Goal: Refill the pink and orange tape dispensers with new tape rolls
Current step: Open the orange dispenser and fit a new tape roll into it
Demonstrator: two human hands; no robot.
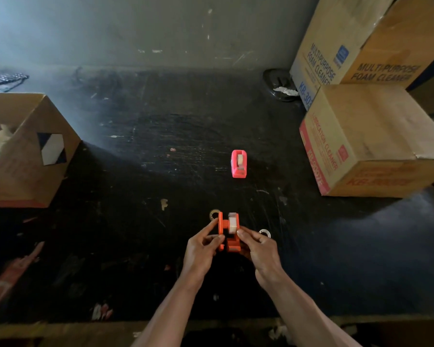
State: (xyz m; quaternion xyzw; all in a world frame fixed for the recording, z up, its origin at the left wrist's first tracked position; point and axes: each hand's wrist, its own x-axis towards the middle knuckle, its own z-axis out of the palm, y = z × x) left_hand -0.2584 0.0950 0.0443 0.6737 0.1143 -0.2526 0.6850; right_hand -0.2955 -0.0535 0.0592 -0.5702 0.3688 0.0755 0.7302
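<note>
The orange tape dispenser [228,232] is split open into two halves just above the dark table, with a whitish tape roll [233,222] seated on the right half. My left hand [203,249] grips the left half and my right hand [257,247] grips the right half. The pink tape dispenser [239,164] stands alone farther back, a pale roll showing in its top. An empty tape core [214,214] lies behind the orange dispenser on the left. Another small ring [264,232] lies on the table right of my right hand.
An open cardboard box [28,149] sits at the left. Stacked cardboard cartons [366,136] fill the right side, with a dark round dish [280,85] behind them. A grey wall closes off the back. Paper scraps dot the scratched table [135,171].
</note>
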